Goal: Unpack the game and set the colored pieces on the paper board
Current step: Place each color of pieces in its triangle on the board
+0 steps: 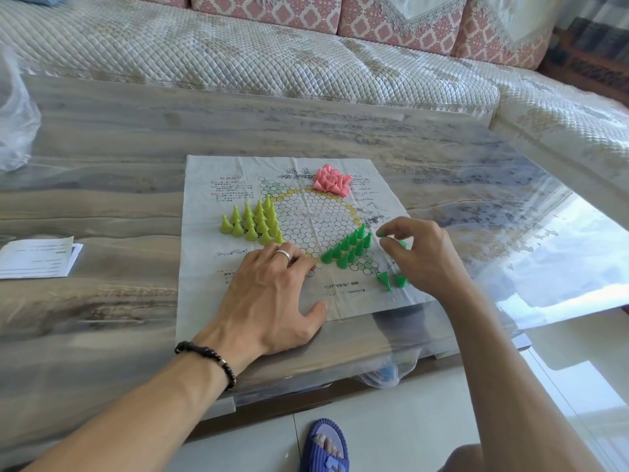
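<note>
The paper board (343, 291) lies flat on the table. Several yellow-green cone pieces (253, 221) stand upright in a triangle on its left. A heap of pink pieces (332, 180) lies at its top. Dark green pieces (349, 248) stand in rows at the lower right, and two more loose green pieces (391, 280) lie on the board's lower right. My left hand (272, 294) rests flat on the board's lower part, fingers spread. My right hand (420, 255) hovers to the right of the green rows and pinches a green piece (382, 234) at its fingertips; more green shows under its fingers.
The marble-patterned table (119, 172) has a glossy edge at right. A folded paper leaflet (37, 257) lies at far left, and a clear plastic bag (15, 117) sits at the upper left. A quilted sofa (272, 56) runs behind. My blue slipper (325, 444) shows below.
</note>
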`<move>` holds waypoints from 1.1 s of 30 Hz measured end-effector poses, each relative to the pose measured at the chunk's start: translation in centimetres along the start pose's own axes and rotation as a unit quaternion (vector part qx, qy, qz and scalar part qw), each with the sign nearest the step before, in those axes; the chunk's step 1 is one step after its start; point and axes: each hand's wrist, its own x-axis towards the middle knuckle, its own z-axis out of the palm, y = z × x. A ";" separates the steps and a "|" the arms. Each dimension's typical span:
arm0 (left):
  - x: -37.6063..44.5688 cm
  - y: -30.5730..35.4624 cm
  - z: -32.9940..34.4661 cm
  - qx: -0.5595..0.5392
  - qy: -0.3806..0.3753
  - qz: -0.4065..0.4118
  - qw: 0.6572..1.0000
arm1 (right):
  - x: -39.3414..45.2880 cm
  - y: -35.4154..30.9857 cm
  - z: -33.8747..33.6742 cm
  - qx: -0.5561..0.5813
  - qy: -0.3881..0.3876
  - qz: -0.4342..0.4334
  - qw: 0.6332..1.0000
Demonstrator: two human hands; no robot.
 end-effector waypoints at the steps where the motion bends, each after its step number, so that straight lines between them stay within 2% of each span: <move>1: 0.0 0.0 0.0 0.001 0.000 0.000 1.000 | 0.0 0.0 0.0 -0.006 0.009 0.000 1.000; 20: 0.0 0.0 -0.1 0.005 -0.001 0.002 1.000 | 0.0 -0.5 0.4 -0.015 -0.013 -0.009 1.000; 26: 0.0 0.0 -0.1 0.004 -0.002 0.003 1.000 | 1.9 0.5 -0.9 -0.003 0.080 0.013 0.997; 33: 0.0 0.0 -0.1 0.000 -0.002 0.005 1.000 | 4.7 0.5 0.5 -0.083 -0.022 0.041 0.995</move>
